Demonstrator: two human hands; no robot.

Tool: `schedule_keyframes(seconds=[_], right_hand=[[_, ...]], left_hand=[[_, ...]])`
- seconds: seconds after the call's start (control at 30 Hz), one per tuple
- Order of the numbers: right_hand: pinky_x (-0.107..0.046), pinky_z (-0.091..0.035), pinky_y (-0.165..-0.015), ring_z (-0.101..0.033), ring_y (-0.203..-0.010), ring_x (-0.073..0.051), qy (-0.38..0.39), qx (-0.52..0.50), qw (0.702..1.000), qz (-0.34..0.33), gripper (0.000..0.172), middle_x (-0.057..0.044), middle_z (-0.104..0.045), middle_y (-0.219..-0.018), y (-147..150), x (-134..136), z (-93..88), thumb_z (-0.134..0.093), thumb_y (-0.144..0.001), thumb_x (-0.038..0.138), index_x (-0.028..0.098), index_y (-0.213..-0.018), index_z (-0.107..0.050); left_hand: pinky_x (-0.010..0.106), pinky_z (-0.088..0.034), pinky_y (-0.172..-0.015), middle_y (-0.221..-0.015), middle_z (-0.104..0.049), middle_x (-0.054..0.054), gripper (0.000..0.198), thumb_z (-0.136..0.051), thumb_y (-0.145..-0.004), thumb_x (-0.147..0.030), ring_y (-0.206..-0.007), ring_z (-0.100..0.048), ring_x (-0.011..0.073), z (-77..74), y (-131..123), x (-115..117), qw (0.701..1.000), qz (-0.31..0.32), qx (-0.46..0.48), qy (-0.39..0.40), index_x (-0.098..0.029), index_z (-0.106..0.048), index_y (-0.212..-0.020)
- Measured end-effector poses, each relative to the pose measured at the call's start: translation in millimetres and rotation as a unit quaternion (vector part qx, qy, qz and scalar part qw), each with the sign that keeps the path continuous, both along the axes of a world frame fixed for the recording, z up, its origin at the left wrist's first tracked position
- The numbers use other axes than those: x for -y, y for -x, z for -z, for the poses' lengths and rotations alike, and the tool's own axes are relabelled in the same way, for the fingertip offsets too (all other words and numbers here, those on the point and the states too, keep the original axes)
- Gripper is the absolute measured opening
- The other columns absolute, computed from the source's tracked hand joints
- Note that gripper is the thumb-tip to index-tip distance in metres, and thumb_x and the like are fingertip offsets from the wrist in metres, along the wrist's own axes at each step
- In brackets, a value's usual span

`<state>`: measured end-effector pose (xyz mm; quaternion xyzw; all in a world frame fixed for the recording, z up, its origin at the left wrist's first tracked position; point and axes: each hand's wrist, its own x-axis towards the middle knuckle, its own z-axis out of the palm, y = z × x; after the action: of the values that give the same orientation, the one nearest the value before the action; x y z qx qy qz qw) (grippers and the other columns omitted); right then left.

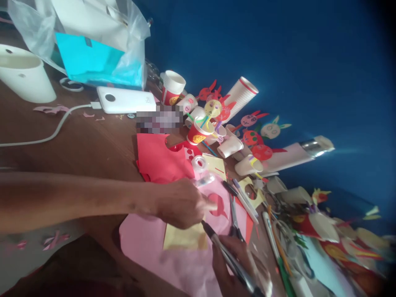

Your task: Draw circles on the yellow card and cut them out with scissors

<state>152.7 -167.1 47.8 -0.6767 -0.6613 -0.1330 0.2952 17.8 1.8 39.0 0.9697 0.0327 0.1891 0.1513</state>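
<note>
Pen, one in right hand, seemingly uncapped

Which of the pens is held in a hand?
The dark-and-silver pen, gripped by the right hand; the pale pens beside the scissors lie unheld.

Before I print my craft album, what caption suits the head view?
Right hand holding a pen, left hand over pink paper, with paper cups and long-eared paper faces beyond.
</note>
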Motion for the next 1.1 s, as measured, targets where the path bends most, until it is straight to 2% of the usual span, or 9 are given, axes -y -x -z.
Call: schedule_keyframes(seconds=[0.07,0.13,0.2,0.43,0.6,0.87,1.1], right_hand=[[-0.023,-0.051,-0.053,-0.063,-0.049,-0.014,0.014,0.014,0.999,-0.029,0.004,-0.001,-0.068,-0.062,4,-3,-1.5,-0.063,-0.077,0.018,0.021,-0.08,-0.064],[-0.024,-0.05,-0.055,-0.062,-0.05,-0.013,0.035,0.014,0.998,-0.054,0.004,0.0,-0.067,-0.061,2,-6,-0.5,-0.062,-0.079,0.018,0.02,-0.083,-0.062],[-0.024,-0.048,-0.056,-0.061,-0.052,-0.013,0.052,0.018,0.996,-0.072,0.005,0.0,-0.065,-0.062,-1,-8,1.3,-0.062,-0.08,0.018,0.019,-0.085,-0.062],[-0.023,-0.046,-0.059,-0.062,-0.061,-0.012,0.062,0.052,0.989,-0.12,0.009,-0.001,-0.066,-0.071,-4,-16,1.1,-0.059,-0.082,0.014,0.017,-0.091,-0.059],[-0.025,-0.045,-0.063,-0.062,-0.065,-0.014,0.086,0.081,0.984,-0.133,0.012,-0.002,-0.066,-0.073,-3,-21,5.0,-0.054,-0.083,0.012,0.016,-0.093,-0.058],[-0.026,-0.04,-0.06,-0.059,-0.061,-0.015,0.089,0.128,0.979,-0.131,0.007,-0.001,-0.062,-0.066,-1,-28,5.8,-0.052,-0.087,0.017,0.017,-0.088,-0.059],[-0.027,-0.033,-0.052,-0.049,-0.051,-0.014,0.08,0.166,0.974,-0.129,0.01,0.001,-0.054,-0.057,4,-34,-1.4,-0.051,-0.087,0.017,0.016,-0.082,-0.06]], left_hand=[[0.024,-0.036,-0.05,-0.064,-0.06,0.003,0.031,-0.04,-0.083,-0.018,-0.049,-0.05,0.0131,-5.2,0,-5,0.999,0.032,-0.029,0.021,-0.014,-0.056,-0.109],[0.025,-0.035,-0.051,-0.064,-0.06,0.003,0.042,-0.038,-0.084,-0.017,-0.048,-0.05,0.0144,-9.1,-1,-8,0.997,0.029,-0.062,0.038,-0.012,-0.047,-0.124],[0.025,-0.033,-0.051,-0.061,-0.059,0.002,0.048,-0.037,-0.084,-0.016,-0.048,-0.05,0.0158,-11.7,-1,-10,0.994,0.024,-0.09,0.053,-0.011,-0.039,-0.132],[0.025,-0.032,-0.052,-0.061,-0.058,0.001,0.046,-0.034,-0.087,-0.021,-0.051,-0.05,0.0165,-14.3,-1,-12,0.989,0.027,-0.11,0.096,-0.013,-0.039,-0.132],[0.026,-0.033,-0.052,-0.061,-0.06,0.002,0.049,-0.037,-0.085,-0.019,-0.052,-0.05,0.0172,-12.6,-1,-12,0.991,0.026,-0.101,0.088,-0.012,-0.038,-0.134],[0.026,-0.028,-0.048,-0.06,-0.061,0.001,0.052,-0.038,-0.085,-0.02,-0.052,-0.05,0.0177,-10.2,-1,-14,0.992,0.045,-0.093,0.069,-0.013,-0.034,-0.137],[0.025,-0.028,-0.047,-0.058,-0.06,0.001,0.05,-0.039,-0.084,-0.017,-0.049,-0.049,0.0167,-11.9,-1,-13,0.993,0.028,-0.096,0.066,-0.014,-0.039,-0.135]])
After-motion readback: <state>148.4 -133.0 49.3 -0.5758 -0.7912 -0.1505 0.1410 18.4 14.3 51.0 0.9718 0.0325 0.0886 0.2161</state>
